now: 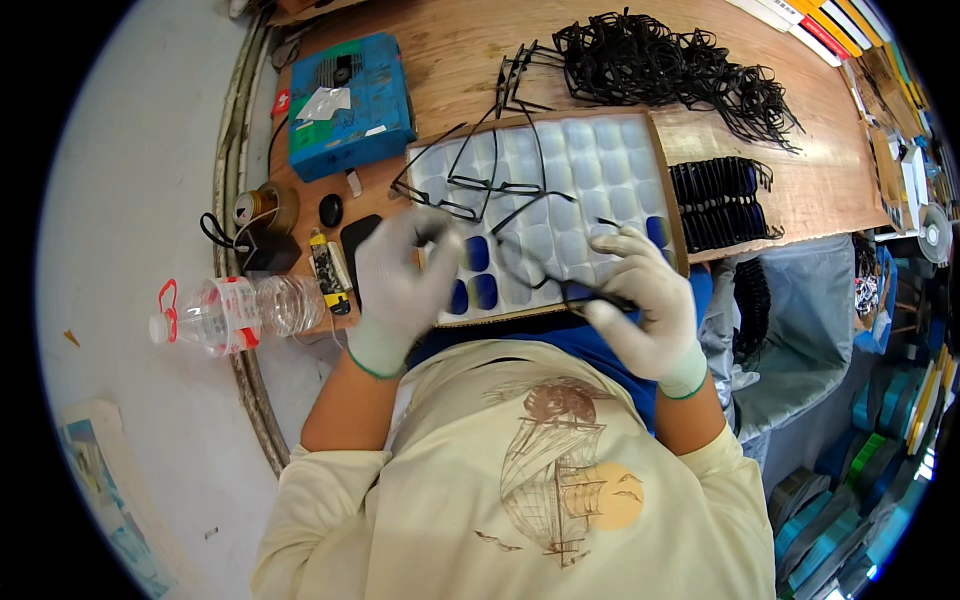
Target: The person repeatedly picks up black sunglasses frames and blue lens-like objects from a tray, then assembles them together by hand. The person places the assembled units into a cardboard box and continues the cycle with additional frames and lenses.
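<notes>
The right hand (645,300), gloved in white, grips a black frame (575,294) near its lower edge: the thumb lies along the near side, the other fingers are bent above and behind it, and the blurred rest of the frame reaches leftward over the tray (664,165), into the gap between the hands. The left hand (398,290), gloved too, hangs by the tray's left edge, its fingers curled toward the thumb; a dark blur shows at the tips, and I cannot tell whether they pinch anything. Blue lenses (478,254) sit in the tray just beside this hand, pale lenses (575,135) farther up. Opened glasses (495,186) lie across the tray's upper left, beyond the left fingertips. A heap (660,70) of black frames lies past the tray, and a row (725,195) of glasses stands along its right side. A cutter (327,270) and a bottle (240,315) lie left of the left hand.
</notes>
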